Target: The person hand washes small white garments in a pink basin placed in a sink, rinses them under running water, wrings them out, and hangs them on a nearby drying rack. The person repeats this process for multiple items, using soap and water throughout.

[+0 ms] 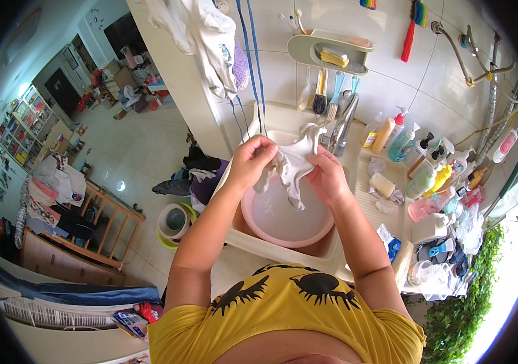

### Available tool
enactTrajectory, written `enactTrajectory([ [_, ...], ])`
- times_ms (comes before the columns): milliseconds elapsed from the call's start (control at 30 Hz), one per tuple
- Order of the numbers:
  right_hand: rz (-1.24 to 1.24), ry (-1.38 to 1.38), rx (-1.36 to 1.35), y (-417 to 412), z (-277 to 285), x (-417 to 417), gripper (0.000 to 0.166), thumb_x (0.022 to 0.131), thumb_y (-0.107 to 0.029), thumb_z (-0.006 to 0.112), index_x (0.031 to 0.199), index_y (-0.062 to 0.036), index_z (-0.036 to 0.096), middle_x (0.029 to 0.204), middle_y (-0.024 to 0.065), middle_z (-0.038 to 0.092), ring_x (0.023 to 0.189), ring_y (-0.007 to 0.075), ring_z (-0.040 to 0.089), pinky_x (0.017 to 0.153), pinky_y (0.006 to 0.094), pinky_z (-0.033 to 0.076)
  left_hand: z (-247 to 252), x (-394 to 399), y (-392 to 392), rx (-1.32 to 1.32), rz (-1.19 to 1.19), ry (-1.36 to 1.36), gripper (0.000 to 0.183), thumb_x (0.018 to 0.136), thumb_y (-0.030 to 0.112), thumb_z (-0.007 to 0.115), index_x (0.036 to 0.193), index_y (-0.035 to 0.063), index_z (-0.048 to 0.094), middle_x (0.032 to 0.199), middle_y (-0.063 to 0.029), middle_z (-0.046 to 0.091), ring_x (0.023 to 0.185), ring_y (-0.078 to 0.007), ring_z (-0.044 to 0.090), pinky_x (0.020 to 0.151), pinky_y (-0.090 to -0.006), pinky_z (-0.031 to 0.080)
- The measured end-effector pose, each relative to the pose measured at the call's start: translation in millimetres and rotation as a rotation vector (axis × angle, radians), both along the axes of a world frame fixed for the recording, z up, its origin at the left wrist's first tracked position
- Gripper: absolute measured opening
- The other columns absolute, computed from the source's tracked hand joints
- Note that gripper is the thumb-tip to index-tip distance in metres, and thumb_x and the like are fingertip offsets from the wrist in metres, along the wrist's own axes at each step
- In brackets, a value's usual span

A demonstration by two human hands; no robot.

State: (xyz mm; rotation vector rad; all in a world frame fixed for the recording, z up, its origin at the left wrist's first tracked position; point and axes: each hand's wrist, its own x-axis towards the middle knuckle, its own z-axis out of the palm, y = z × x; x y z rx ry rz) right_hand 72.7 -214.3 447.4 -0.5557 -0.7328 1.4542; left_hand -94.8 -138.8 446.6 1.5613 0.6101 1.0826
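Observation:
A crumpled white cloth garment [293, 157], possibly a sock, is stretched between my two hands. My left hand [255, 159] pinches one side of it between thumb and fingers. On the other side, my right hand [327, 175] grips its edge. Below the cloth stands a pink plastic basin [248, 218] holding cloudy water [281, 223]. The basin sits inside a cream-coloured laundry sink [327, 261]. Behind the cloth rises a metal faucet [344, 120], partly hidden by it.
Right of the sink, a bar of soap [382, 185] lies on the ribbed washboard [368, 207] near several pump bottles [403, 144]. Brushes [320, 93] hang under a wall shelf [302, 48]. White laundry [213, 43] hangs upper left. Nested buckets [171, 223] stand on the floor.

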Motion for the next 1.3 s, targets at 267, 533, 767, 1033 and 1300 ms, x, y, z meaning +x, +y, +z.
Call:
enactTrajectory([
  [267, 0.053, -0.742, 0.037, -1, 5, 2, 0.031, 0.084, -0.018, 0.045, 0.102, 0.0040, 0.058, 0.091, 0.0093, 0.061, 0.084, 0.0142, 0.055, 0.079, 0.0270, 0.041, 17, 10, -9, -0.229, -0.141, -0.116, 0.011, 0.082, 0.014, 0.062, 0.083, 0.0036, 0.060, 0.073, 0.0027, 0.054, 0.062, -0.0023, 0.045, 0.053, -0.0182, 0.035],
  [533, -0.304, -0.731, 0.238, 5, 13, 6, 0.019, 0.080, -0.013, 0.064, 0.091, 0.0007, 0.058, 0.078, 0.0026, 0.060, 0.068, 0.0077, 0.054, 0.062, 0.0223, 0.044, 15, 14, -11, 0.159, 0.037, 0.284, 0.013, 0.079, 0.009, 0.064, 0.083, -0.0022, 0.061, 0.077, 0.0022, 0.058, 0.069, -0.0048, 0.051, 0.061, -0.0215, 0.042],
  [767, -0.148, -0.675, 0.249, 1, 28, 37, 0.013, 0.080, -0.003, 0.061, 0.093, -0.0039, 0.058, 0.079, -0.0027, 0.056, 0.068, 0.0023, 0.049, 0.057, 0.0173, 0.041, -6, -5, 8, -0.103, -0.084, -0.007, 0.015, 0.084, 0.015, 0.059, 0.083, 0.0004, 0.062, 0.075, 0.0034, 0.055, 0.069, -0.0046, 0.046, 0.063, -0.0207, 0.037],
  [1033, -0.136, -1.410, 0.372, -4, 63, 30, 0.017, 0.078, -0.010, 0.066, 0.090, 0.0002, 0.059, 0.078, -0.0008, 0.057, 0.069, 0.0053, 0.051, 0.061, 0.0203, 0.043, 15, -1, -8, 0.140, -0.013, 0.149, 0.015, 0.079, 0.012, 0.064, 0.075, -0.0015, 0.059, 0.068, 0.0041, 0.048, 0.061, -0.0037, 0.041, 0.054, -0.0202, 0.034],
  [1300, 0.077, -0.974, 0.161, 10, 45, 28, 0.021, 0.073, -0.011, 0.069, 0.088, 0.0026, 0.061, 0.076, 0.0044, 0.062, 0.068, 0.0063, 0.055, 0.060, 0.0218, 0.045, 13, -8, 1, 0.196, -0.104, 0.109, 0.018, 0.078, 0.015, 0.065, 0.075, -0.0011, 0.060, 0.068, 0.0025, 0.049, 0.059, -0.0040, 0.041, 0.053, -0.0209, 0.034],
])
